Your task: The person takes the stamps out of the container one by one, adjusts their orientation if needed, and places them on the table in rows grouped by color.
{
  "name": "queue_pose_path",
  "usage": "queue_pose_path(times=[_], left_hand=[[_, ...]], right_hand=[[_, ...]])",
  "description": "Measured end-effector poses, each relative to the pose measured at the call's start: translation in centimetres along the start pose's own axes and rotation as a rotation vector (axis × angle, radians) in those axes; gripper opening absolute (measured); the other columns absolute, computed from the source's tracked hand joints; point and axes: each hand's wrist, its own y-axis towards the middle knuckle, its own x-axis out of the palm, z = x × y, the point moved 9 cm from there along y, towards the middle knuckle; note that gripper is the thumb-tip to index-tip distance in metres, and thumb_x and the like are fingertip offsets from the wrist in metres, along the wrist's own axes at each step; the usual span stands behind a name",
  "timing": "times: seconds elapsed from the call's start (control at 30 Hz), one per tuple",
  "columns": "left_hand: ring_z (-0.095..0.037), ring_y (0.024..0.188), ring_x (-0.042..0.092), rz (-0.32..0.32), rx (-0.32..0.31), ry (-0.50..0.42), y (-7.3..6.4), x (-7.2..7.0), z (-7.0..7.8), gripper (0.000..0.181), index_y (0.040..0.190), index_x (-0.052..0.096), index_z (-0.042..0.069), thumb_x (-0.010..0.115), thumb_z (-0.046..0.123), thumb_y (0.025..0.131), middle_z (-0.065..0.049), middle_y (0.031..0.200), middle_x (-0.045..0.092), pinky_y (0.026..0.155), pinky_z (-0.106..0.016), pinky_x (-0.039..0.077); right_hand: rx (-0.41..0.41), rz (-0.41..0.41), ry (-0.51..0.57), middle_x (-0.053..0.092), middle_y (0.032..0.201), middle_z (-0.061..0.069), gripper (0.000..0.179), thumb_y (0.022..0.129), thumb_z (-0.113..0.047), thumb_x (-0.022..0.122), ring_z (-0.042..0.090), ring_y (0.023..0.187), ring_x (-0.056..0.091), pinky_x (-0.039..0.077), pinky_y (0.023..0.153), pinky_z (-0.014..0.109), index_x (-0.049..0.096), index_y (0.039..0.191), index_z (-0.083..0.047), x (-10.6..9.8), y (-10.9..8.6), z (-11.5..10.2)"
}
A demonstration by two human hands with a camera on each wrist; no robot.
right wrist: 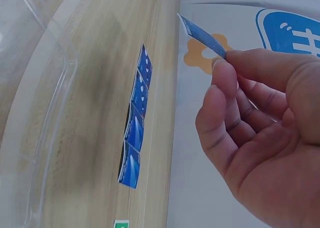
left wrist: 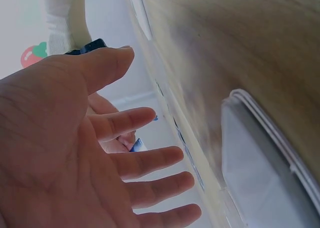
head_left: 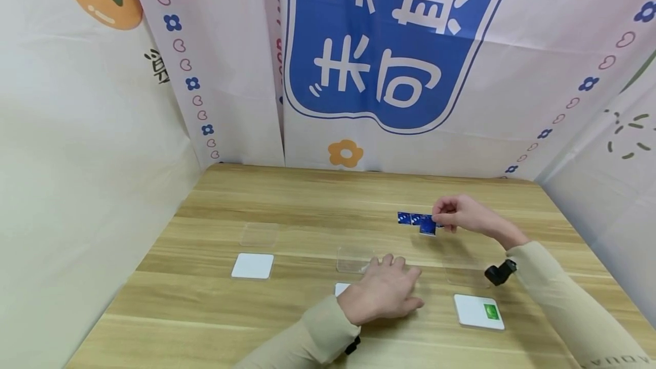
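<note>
My right hand pinches a small blue card by its edge between thumb and index finger. Below it in the right wrist view, several similar blue cards lie in a row on the wooden table; the head view shows the held card overlapping this row. Fingers spread, my left hand is low over the middle of the table, its palm showing bare in the left wrist view. Close by is a shallow white box, mostly hidden by the hand and sleeve.
A white box at right has a green card on it; another white box stands at left. Clear lids lie behind the boxes. Another green piece shows near the row's end. Printed cloth encloses the table.
</note>
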Motion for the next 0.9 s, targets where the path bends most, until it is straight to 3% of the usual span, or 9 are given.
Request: queue_pose_path(times=[0.17, 0.37, 0.7, 0.9], left_hand=[[-0.025, 0.131, 0.049, 0.005, -0.006, -0.003, -0.1, 0.0, -0.4, 0.053, 0.134, 0.051, 0.035, 0.056, 0.063, 0.090, 0.000, 0.136, 0.054, 0.107, -0.052, 0.042], [-0.025, 0.130, 0.049, 0.035, 0.023, -0.001, -0.4, -0.2, -0.7, 0.052, 0.134, 0.051, 0.034, 0.055, 0.063, 0.091, -0.001, 0.135, 0.054, 0.106, -0.051, 0.043], [-0.030, 0.139, 0.042, 0.047, 0.041, -0.016, -1.2, -0.5, -1.5, 0.058, 0.142, 0.044, 0.034, 0.053, 0.062, 0.092, -0.005, 0.148, 0.045, 0.110, -0.053, 0.039], [-0.031, 0.141, 0.039, 0.042, 0.064, -0.028, -1.5, -0.5, -1.7, 0.059, 0.145, 0.041, 0.033, 0.052, 0.061, 0.094, -0.006, 0.152, 0.042, 0.113, -0.054, 0.036]], right_hand=[[-0.009, 0.011, -0.022, 0.061, 0.079, 0.010, 0.016, 0.096, -0.023, 0.064, 0.017, 0.064, 0.058, 0.054, 0.059, 0.034, 0.064, 0.098, -0.008, 0.1, 0.7, -0.5], [-0.033, 0.007, -0.010, 0.062, 0.079, 0.015, 0.015, 0.096, -0.020, 0.064, 0.017, 0.062, 0.058, 0.053, 0.056, 0.034, 0.064, 0.097, -0.004, 0.5, 1.6, -0.7], [-0.034, 0.023, -0.028, 0.065, 0.081, 0.012, 0.012, 0.095, -0.020, 0.065, 0.019, 0.066, 0.062, 0.057, 0.062, 0.037, 0.065, 0.096, -0.008, 1.1, 3.3, -0.9], [-0.041, 0.025, -0.023, 0.065, 0.081, 0.014, 0.013, 0.095, -0.018, 0.065, 0.018, 0.065, 0.061, 0.056, 0.060, 0.034, 0.065, 0.095, -0.005, 1.5, 4.1, -1.0]])
